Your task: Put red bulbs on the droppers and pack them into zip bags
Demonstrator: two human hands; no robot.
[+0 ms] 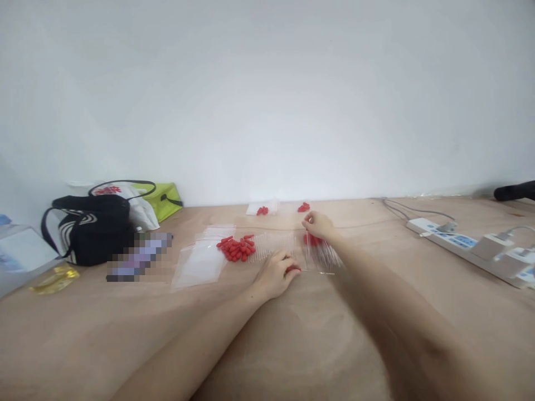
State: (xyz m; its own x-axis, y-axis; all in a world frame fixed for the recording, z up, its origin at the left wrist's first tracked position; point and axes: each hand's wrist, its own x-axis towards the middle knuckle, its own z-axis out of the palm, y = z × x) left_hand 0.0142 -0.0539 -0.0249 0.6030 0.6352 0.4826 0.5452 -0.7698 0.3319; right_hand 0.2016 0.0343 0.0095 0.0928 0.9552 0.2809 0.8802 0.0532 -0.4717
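Observation:
My left hand (pixel 276 274) rests low over the table, its fingers closed on a dropper (pixel 318 272) with a red rubber bulb and a thin glass tube pointing right. Farther out, my right hand (pixel 320 226) has thumb and finger pinched together; what is between them is too small to make out. Under that hand lies a bunch of red-bulbed droppers (pixel 328 256), partly hidden by the wrist. A row of clear glass tubes (pixel 273 244) lies just beyond my left hand. To their left is a heap of loose red rubber bulbs (pixel 237 249).
Clear plastic bags (pixel 204 262) lie left of the bulbs. Two small groups of red bulbs (pixel 262 211) sit near the wall. A black bag (pixel 96 228), a green bag (pixel 167 200) and a yellow wrapper (pixel 56 278) are leftward. A power strip (pixel 453 240) with chargers stands right.

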